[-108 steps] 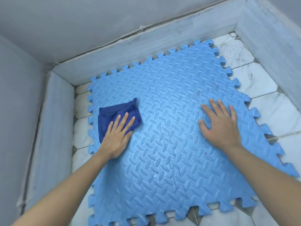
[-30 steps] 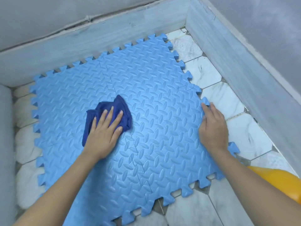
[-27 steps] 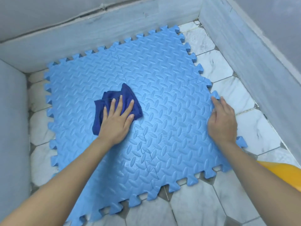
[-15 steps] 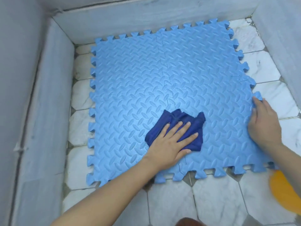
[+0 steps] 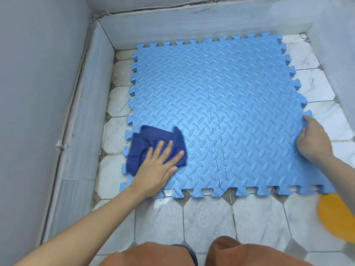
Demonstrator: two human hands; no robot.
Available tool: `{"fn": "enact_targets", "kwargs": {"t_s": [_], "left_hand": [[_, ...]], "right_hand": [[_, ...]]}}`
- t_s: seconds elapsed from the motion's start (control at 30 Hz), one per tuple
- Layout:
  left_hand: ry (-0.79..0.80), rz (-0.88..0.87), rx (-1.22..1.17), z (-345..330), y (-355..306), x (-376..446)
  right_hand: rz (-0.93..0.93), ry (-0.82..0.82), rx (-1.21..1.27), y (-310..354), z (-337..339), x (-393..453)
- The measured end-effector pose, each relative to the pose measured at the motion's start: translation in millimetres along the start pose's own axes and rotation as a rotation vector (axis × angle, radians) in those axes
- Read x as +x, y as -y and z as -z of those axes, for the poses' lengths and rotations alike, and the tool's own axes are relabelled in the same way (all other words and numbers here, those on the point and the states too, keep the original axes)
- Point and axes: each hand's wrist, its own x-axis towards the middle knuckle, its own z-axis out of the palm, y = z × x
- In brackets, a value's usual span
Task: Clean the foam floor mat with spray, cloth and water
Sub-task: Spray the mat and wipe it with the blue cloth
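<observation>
Left hand (image 5: 156, 167) flat, fingers spread, pressing one crumpled dark blue cloth (image 5: 153, 147) onto the light blue interlocking foam mat (image 5: 221, 104), at 8 o'clock near its edge. Right hand (image 5: 312, 140) curled, gripping the mat's edge at 3 o'clock. Four joined mat tiles on white marble floor tiles (image 5: 207, 221). No writing legible.

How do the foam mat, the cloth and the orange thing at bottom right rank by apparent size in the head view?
1. Foam mat, largest by far.
2. Dark blue cloth, partly under the left hand.
3. Orange object, cut off by the frame and blurred, so its place against the cloth is unsure.
</observation>
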Motion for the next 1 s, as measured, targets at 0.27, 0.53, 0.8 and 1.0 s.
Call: {"fn": "enact_targets", "kwargs": {"t_s": [0.27,0.53,0.8,1.0], "left_hand": [[-0.055,-0.402,0.145,-6,-49,44],[-0.119,0.161,-0.034,24,4,121],[-0.042,-0.531,0.061,18,-86,141],[-0.057,-0.695,0.160,26,-162,222]], "right_hand": [[0.000,0.058,-0.099,-6,-1,-25],[-0.207,-0.044,-0.047,-13,-11,-94],[-0.211,-0.040,0.136,-18,-6,-89],[-0.369,-0.082,0.195,4,-7,-126]]}}
